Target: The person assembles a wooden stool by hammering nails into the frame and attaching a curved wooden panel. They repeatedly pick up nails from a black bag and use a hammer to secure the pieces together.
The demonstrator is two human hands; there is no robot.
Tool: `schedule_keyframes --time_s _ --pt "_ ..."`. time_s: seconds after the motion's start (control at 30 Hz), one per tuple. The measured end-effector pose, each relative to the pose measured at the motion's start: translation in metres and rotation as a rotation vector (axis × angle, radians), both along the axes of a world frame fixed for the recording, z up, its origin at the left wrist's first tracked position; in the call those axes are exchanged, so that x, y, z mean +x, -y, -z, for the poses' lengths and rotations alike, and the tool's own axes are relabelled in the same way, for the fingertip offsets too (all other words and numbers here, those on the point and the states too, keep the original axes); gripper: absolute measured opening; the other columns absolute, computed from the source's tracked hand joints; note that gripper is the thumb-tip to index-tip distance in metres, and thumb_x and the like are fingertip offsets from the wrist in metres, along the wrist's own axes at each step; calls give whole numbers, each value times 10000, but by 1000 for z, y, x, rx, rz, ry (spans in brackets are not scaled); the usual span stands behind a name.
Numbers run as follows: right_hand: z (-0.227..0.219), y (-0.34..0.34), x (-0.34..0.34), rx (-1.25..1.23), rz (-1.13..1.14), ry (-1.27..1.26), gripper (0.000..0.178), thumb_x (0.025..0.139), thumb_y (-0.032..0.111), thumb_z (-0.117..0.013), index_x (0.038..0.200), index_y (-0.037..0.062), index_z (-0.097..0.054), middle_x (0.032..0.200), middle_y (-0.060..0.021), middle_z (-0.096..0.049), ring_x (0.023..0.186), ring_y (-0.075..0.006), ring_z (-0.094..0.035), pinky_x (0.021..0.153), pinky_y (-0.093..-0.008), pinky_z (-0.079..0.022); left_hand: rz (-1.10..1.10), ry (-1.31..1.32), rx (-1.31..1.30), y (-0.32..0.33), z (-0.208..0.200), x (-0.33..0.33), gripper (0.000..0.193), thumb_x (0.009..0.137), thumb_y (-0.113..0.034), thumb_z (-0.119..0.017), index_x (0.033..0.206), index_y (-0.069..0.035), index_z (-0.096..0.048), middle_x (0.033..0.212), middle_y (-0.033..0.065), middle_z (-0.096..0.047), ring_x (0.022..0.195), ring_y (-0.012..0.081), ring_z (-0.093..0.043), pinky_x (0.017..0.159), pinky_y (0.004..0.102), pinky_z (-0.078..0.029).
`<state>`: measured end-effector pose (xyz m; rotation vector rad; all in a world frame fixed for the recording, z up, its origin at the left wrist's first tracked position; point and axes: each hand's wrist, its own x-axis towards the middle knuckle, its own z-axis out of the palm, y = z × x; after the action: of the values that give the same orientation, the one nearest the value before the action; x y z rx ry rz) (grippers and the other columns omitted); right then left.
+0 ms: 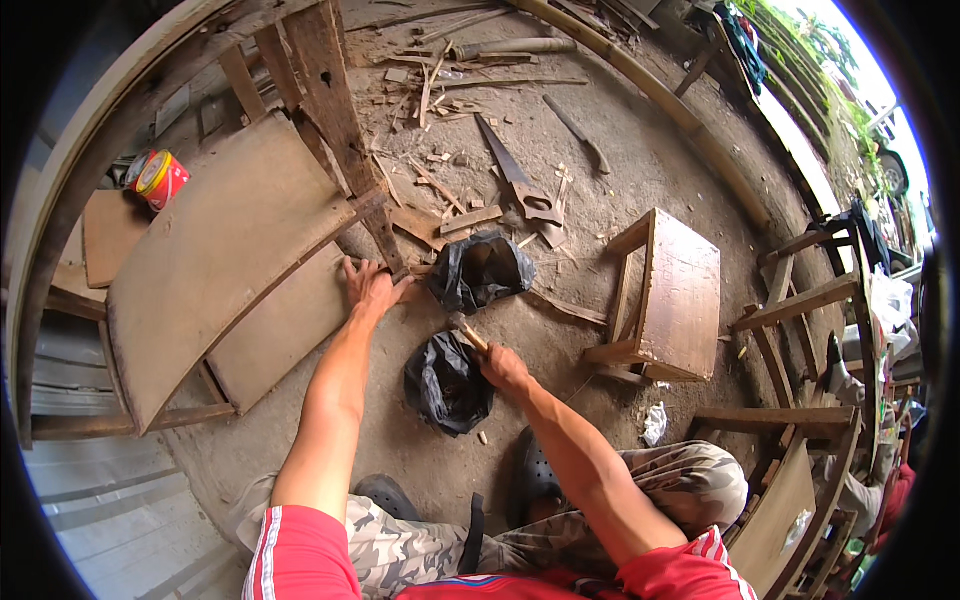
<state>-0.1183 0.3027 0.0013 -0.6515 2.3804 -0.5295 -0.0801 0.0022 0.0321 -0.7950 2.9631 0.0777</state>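
Dirt floor (640, 130): held wood scraps (472, 219)
Left hand (372, 288): spread against wooden frame (380, 228)
Right hand (506, 369): gripped hammer (470, 334)
Red can (168, 185): label was unreadable

0 legible txt; print on red can (172, 184) too sm.

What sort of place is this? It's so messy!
It looks like a small woodworking spot, perhaps under a shelter. A handsaw lies on the bare ground near wood scraps, and the right hand holds what looks like a hammer.
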Motion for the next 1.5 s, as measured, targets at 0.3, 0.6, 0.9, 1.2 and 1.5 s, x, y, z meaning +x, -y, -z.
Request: schedule_keyframes --time_s 0.3,0.6,0.9,1.2,1.5 --pt "5 2 6 -66 88 -208 351 911 403 -606 949 54 -621 833 -249 -688 814 -449 -681 723 -527 -550 -336 -408 168 36 38 65 737 985 -608 -367 1502 -83 -387 1607 154 -254 1493 344 -176 1203 551 -120" --pt "11 12 -1 -41 194 -278 317 862 300 -632 1004 18 -612 1039 -226 -645 1008 -408 -619 852 -521 -504 -277 122 -66 -30 -4 80 1202 757 -738 -637 1580 -57 -87 1631 239 -54 1512 403 -41 1184 611 -63" --pt "30 31 -4 -24 347 -337 300 885 271 -531 1049 26 -586 1060 -174 -598 1024 -372 -581 850 -520 -460 -228 -60 -5 -15 -4 76 1015 772 -568 -728 1515 -41 -280 1572 168 -272 1460 361 -227 1180 554 -185" --pt "16 28 -10 -41 362 -305 287 847 250 -581 1038 37 -604 1056 -162 -581 1025 -357 -568 855 -517 -443 -143 377 -17 -11 -26 -17 696 751 -416 -783 1329 -78 -593 1422 102 -522 1396 255 -363 1218 474 -125" --pt "10 24 -18 -6 310 -215 350 807 264 -658 1038 4 -615 1071 -186 -585 1055 -368 -569 854 -520 -463 -22 313 25 10 -5 -6 566 809 -419 -706 1298 -147 -623 1304 126 -623 1288 276 -510 1154 605 -97"
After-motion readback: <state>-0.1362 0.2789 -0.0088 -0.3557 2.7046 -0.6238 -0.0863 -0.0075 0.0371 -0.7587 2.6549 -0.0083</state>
